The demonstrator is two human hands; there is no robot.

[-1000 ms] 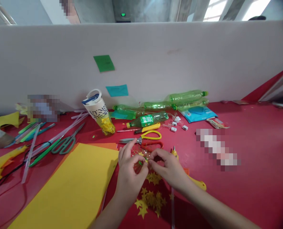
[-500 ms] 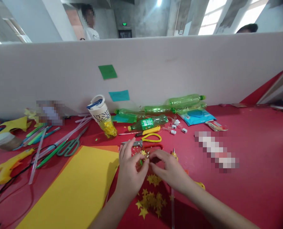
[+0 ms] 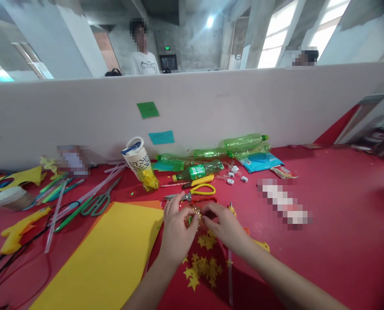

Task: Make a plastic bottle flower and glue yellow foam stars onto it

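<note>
Close together over the red table, both my hands work at a small shiny clear-and-green plastic piece [image 3: 189, 220] with yellow bits on it. My left hand [image 3: 179, 230] holds this piece, thumb and index finger pinched at its near edge. The thumb and index finger of my right hand [image 3: 226, 223] are brought together at its right side; what lies between them is too small to make out. Right below the hands are small yellow stars [image 3: 204, 267] in loose heaps. Just beyond lie scissors with yellow handles [image 3: 204, 189] and a yellow utility knife [image 3: 204, 180].
Yellow paper sheets [image 3: 104, 254] lie left, beside green-handled scissors [image 3: 98, 204] and a yellow glue gun [image 3: 22, 230]. A paper cup [image 3: 138, 160] leans near green plastic bottles [image 3: 243, 142] along the white partition [image 3: 82, 112]. Another glue gun [image 3: 259, 245] is partly behind my right arm.
The camera view has tilted up and turned slightly, showing more of a person behind the partition. My hands stay at the plastic piece with only slight finger movement.
</note>
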